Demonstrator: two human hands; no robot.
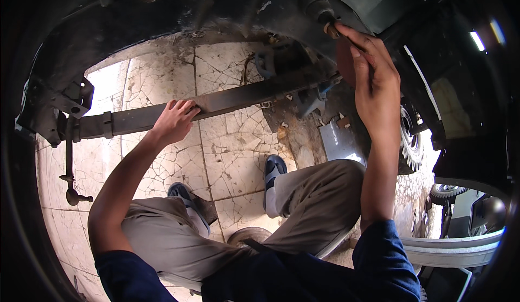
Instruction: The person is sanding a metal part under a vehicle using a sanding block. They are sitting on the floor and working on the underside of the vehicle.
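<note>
My left hand (174, 122) rests with curled fingers over the top of a long dark leaf spring (238, 97), which crosses in front of me. Raised at the upper right, my right hand (377, 77) pinches a reddish-brown piece of sandpaper (345, 61) between thumb and fingers. Its fingertips are up against a small brownish metal end (332, 30) below a round dark fitting (317, 7) on the vehicle's underbody. Part of the sandpaper is hidden behind the fingers.
A dark wheel-arch edge (162, 26) curves overhead. At left, a link rod (69, 156) hangs beside a bracket (76, 99). Cracked floor tiles (233, 134) lie below, with a metal sheet (340, 141) at right. Toothed wheels (411, 139) stand farther right.
</note>
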